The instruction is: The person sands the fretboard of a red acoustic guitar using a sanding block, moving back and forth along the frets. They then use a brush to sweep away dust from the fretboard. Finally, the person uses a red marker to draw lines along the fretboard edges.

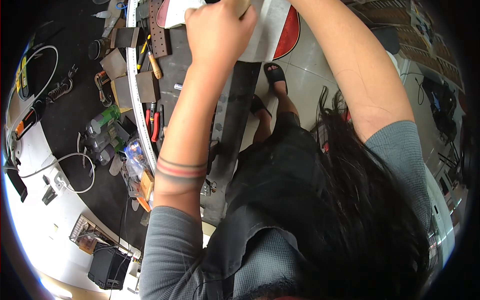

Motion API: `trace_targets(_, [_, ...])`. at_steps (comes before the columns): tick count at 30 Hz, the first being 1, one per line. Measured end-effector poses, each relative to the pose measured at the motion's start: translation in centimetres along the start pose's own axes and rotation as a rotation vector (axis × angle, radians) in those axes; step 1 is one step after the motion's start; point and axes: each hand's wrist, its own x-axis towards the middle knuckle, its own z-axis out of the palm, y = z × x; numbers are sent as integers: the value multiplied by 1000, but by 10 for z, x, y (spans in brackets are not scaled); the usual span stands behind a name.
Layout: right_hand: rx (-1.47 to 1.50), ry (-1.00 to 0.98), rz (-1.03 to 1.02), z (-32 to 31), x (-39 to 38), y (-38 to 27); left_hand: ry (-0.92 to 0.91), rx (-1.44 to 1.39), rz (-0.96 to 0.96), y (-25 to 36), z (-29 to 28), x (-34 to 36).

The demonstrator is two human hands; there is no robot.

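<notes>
My left hand [220, 35] is at the top centre, fingers curled round something pale tan that is cut off by the top edge and too hidden to name. It is over a white piece with a red edge [176, 12] and beside a pale grey, red-edged board [286, 35] on the dark bench. My right forearm reaches out of the top edge, so that hand is not visible.
Left on the bench lie a metal ruler [131, 55], a wooden-handled tool [154, 65], red-handled pliers [155, 125], plastic bottles [100, 127], blocks and cables. My sandalled feet [275, 75] stand on the tiled floor [305, 65].
</notes>
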Motion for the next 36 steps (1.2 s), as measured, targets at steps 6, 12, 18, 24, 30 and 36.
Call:
trace_targets(6, [5,-37,29,-13,-7,7,-175,53,-20,-22,-32,-117])
trace_targets(12, [-4,-9,39,-9,-6,8,-102,56,35,-25,-19,-97])
trace_targets(18, [-11,16,-1,2,-1,1,-23,18,-24,-8,0,-10])
trace_targets(24, [-17,-81,38,-15,-6,1,-203,-20,-73,-24,-52,-152])
trace_targets(30, [-15,-41,36,-6,0,-1,-142,75,-29,-14,7,-27])
trace_targets(36, [-12,-64,30,-10,-5,5,-65,63,32,-20,-1,-72])
